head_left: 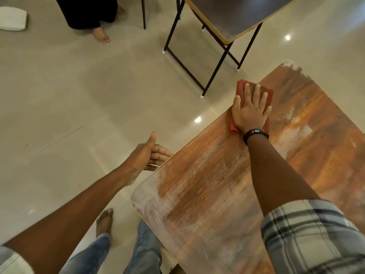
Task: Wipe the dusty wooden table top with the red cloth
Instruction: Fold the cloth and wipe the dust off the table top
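Observation:
The wooden table top [207,194] runs from lower middle to the right, streaked with whitish dust, thickest at its near left corner and far end. A red cloth [267,93] lies flat near the table's left edge. My right hand [249,111] presses down on it with fingers spread, most of the cloth hidden under the palm. My left hand [147,153] is beside the table's left edge, thumb up, fingers curled beneath the edge; whether they touch it I cannot tell.
A dark folding table [227,22] with black legs stands just beyond the wooden one. Another person's bare foot [101,35] and dark garment are at the top left, near a white object [12,18]. My own feet stand on the glossy tiled floor [79,95].

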Tool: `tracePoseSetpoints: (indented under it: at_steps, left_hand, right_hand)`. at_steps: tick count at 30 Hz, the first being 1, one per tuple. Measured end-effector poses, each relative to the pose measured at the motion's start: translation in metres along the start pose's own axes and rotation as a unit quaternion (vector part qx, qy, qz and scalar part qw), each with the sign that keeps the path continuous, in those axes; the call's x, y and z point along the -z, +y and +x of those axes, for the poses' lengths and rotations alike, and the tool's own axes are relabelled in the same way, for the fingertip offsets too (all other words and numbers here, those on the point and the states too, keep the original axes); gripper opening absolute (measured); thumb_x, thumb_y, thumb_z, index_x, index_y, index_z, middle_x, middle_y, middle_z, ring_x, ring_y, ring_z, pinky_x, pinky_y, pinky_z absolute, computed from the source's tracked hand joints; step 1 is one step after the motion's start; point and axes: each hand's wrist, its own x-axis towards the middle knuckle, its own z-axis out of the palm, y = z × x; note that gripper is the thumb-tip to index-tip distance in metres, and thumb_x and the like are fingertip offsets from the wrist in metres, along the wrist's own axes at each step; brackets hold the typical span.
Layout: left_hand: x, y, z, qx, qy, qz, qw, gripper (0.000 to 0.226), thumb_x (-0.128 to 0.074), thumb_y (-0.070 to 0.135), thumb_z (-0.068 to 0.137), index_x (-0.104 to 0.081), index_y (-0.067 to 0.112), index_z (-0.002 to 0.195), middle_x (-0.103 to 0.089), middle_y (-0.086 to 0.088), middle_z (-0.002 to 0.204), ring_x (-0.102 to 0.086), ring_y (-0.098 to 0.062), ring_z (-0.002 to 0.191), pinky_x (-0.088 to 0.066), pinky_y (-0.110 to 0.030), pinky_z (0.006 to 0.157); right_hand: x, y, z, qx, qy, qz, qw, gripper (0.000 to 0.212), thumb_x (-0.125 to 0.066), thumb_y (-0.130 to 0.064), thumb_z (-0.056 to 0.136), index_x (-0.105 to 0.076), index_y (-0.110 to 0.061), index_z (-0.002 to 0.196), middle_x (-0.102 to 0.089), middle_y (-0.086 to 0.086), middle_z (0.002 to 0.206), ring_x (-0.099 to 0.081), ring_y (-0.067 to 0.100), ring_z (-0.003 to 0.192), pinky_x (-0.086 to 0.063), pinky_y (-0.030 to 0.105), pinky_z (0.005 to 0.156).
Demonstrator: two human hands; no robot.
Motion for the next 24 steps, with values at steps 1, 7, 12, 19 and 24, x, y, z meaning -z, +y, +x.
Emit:
tracePoseSetpoints:
  at_steps: [1, 7, 12, 19, 24]
  left_hand:
    - [0.001, -0.002, -0.003, -0.001, -0.002, 0.002, 1.0, 0.078, -0.016, 0.061, 0.101, -0.078, 0.014, 0.098, -0.078, -0.006, 0.09, -0.067, -0.013, 0.076, -0.05, -0.025, 0.071]
    - [0.016, -0.016, -0.031, -0.015, 0.02, 0.007, 1.0, 0.061, -0.02, 0.059, 0.101, -0.068, 0.024, 0.113, -0.076, 0.004, 0.105, -0.067, -0.011, 0.104, -0.051, -0.035, 0.088]
    - [0.037, -0.029, -0.055, -0.017, 0.029, 0.019, 0.999, 0.057, -0.021, 0.058, 0.102, -0.049, 0.024, 0.137, -0.066, 0.001, 0.124, -0.057, -0.017, 0.121, -0.046, -0.043, 0.1]
    - [0.04, -0.048, -0.085, -0.02, -0.013, 0.059, 0.998, 0.058, -0.02, 0.058, 0.102, -0.042, 0.022, 0.143, -0.061, -0.001, 0.124, -0.057, -0.017, 0.116, -0.046, -0.039, 0.093]
    - [0.039, -0.053, -0.095, -0.011, -0.05, 0.072, 0.996, 0.058, -0.023, 0.057, 0.102, -0.044, 0.021, 0.143, -0.059, -0.003, 0.126, -0.055, -0.019, 0.119, -0.047, -0.041, 0.096]
  right_hand:
    - [-0.002, -0.003, -0.005, -0.009, -0.001, 0.002, 1.0, 0.059, -0.025, -0.049, 0.104, -0.01, -0.036, 0.16, 0.001, -0.002, 0.17, 0.004, 0.026, 0.156, 0.003, 0.058, 0.123]
    - [-0.028, -0.032, -0.109, 0.043, 0.023, -0.042, 0.998, 0.06, -0.026, -0.049, 0.105, -0.011, -0.034, 0.16, -0.005, 0.003, 0.169, -0.004, 0.029, 0.156, -0.007, 0.059, 0.123]
    - [-0.064, -0.072, -0.249, 0.085, 0.028, -0.021, 0.996, 0.06, -0.029, -0.048, 0.102, -0.018, -0.033, 0.16, -0.011, 0.002, 0.169, -0.008, 0.028, 0.156, -0.008, 0.059, 0.123]
    - [-0.089, -0.09, -0.375, 0.068, 0.026, -0.01, 0.997, 0.058, -0.031, -0.048, 0.104, -0.017, -0.035, 0.159, -0.009, -0.002, 0.169, -0.005, 0.022, 0.156, -0.007, 0.053, 0.125]
    - [-0.066, 0.016, -0.39, -0.101, 0.042, 0.012, 0.994, 0.062, -0.022, -0.055, 0.101, -0.012, -0.038, 0.159, -0.003, -0.008, 0.169, 0.001, 0.02, 0.156, 0.0, 0.052, 0.123]
